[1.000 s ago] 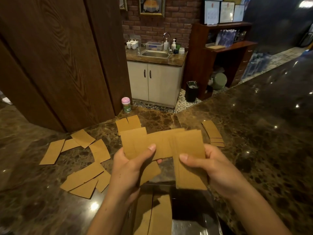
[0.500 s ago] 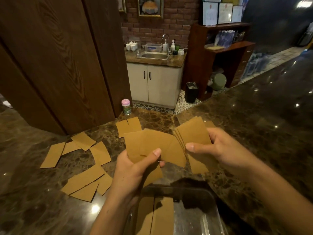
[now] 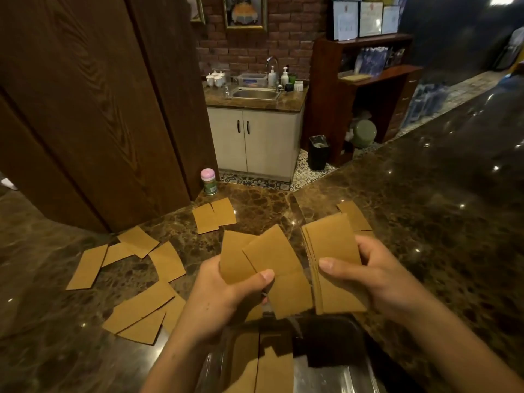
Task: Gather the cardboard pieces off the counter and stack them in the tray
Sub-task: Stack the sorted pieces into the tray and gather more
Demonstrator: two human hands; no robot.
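My left hand (image 3: 224,296) grips a loose fan of brown cardboard pieces (image 3: 272,268) above the near end of the counter. Beside it my right hand (image 3: 377,273) holds a squared-up stack of cardboard pieces (image 3: 330,245), thumb on its front face. The two bundles are apart, a narrow gap between them. Below both hands sits a clear tray (image 3: 360,373) with a couple of cardboard pieces (image 3: 263,373) lying in it. Several more pieces (image 3: 141,304) lie scattered on the dark marble counter (image 3: 56,350) to the left, two pieces (image 3: 214,215) sit further back, and a few (image 3: 353,215) show behind my right-hand stack.
A small jar with a pink lid (image 3: 209,181) stands at the counter's far edge beside a dark wooden panel (image 3: 93,109). Beyond the counter are a sink cabinet (image 3: 255,137), a black bin (image 3: 319,153) and wooden shelves (image 3: 368,80). The counter runs on to the right (image 3: 453,194).
My two hands have drawn apart, so the bundles no longer overlap. My right-hand stack has turned more upright and squared up; the left-hand pieces have fanned out.
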